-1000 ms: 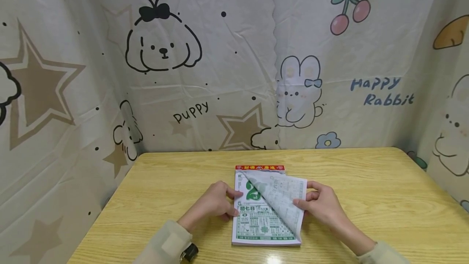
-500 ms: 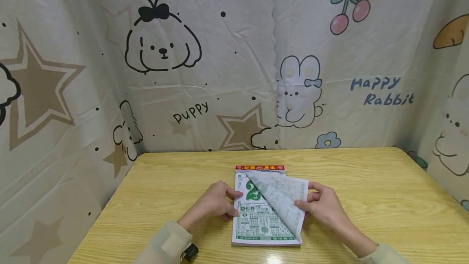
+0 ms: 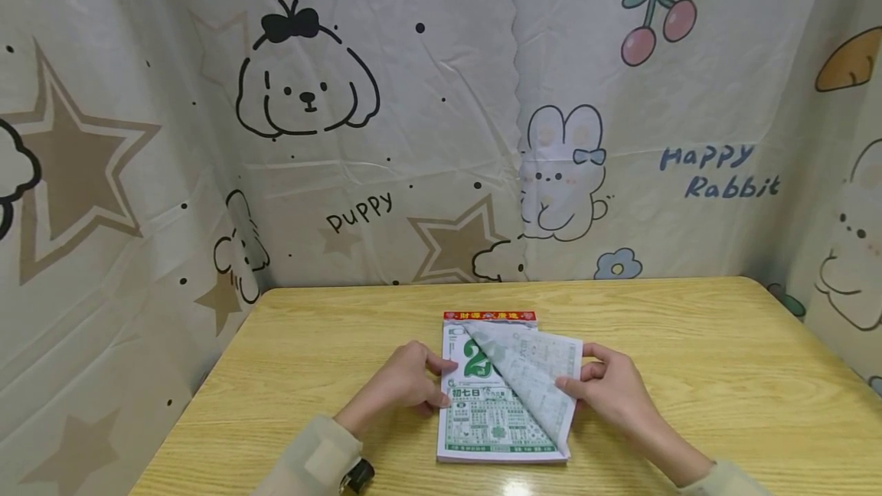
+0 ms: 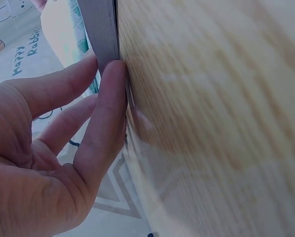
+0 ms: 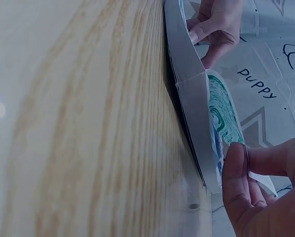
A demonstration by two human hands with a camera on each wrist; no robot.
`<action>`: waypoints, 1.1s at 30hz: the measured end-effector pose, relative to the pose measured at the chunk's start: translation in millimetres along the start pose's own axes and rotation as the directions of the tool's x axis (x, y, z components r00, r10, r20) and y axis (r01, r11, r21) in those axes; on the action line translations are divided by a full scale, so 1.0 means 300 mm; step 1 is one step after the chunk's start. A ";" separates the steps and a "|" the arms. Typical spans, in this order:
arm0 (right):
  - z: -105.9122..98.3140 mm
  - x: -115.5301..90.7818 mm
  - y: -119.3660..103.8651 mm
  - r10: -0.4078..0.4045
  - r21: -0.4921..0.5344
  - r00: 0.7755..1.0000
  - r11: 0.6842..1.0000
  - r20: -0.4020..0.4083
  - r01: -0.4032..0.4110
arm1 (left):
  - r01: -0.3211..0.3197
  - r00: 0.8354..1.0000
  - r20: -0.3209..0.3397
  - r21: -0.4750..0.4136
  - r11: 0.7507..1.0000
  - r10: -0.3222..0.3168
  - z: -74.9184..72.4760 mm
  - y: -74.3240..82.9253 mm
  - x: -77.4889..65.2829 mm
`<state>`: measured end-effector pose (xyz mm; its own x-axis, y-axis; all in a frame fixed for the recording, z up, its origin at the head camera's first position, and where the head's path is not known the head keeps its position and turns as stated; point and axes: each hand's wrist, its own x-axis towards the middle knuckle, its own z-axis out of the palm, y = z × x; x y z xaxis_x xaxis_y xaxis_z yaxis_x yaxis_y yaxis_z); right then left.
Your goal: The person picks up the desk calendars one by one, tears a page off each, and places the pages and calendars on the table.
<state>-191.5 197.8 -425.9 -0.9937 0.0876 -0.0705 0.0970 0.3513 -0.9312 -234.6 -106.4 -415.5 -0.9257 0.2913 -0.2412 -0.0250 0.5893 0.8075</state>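
Right grip (image 3: pixel 613 389) pinches page (image 3: pixel 540 362), which hides part of calendar (image 3: pixel 482 421); left grip (image 3: pixel 408 378) holds calendar edge

Thick calendar pad (image 3: pixel 485 412) is lying face up on the wood-grain table (image 3: pixel 331 327), red strip (image 3: pixel 489 316) across far end. Green-printed page with big "2" is showing; top sheet (image 3: pixel 540 362) is folding diagonally rightward, pale back up.

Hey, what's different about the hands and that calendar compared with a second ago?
The right hand has drawn the lifted calendar page slightly farther right. Nothing was newly grasped or released: it still pinches that page, while the left hand still holds the tear-off calendar's left edge.
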 end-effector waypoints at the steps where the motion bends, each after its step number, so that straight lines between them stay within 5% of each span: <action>1: 0.000 0.001 0.001 0.001 -0.001 1.000 1.000 0.000 -0.001 | -0.002 1.000 -0.001 0.001 1.000 0.002 0.001 0.000 0.000; 18: -0.013 -0.002 0.012 -0.026 -0.030 1.000 0.999 -0.015 0.025 | -0.012 1.000 -0.005 0.003 1.000 0.012 0.001 -0.001 -0.001; 33: -0.031 0.025 0.009 0.032 0.022 0.999 0.999 -0.001 -0.032 | -0.012 1.000 0.005 0.003 1.000 0.012 -0.001 -0.003 0.000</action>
<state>-198.3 207.9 -425.6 -0.9899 0.1003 -0.1002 0.1279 0.3273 -0.9362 -234.7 -107.1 -416.0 -0.9242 0.3017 -0.2341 -0.0131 0.5877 0.8090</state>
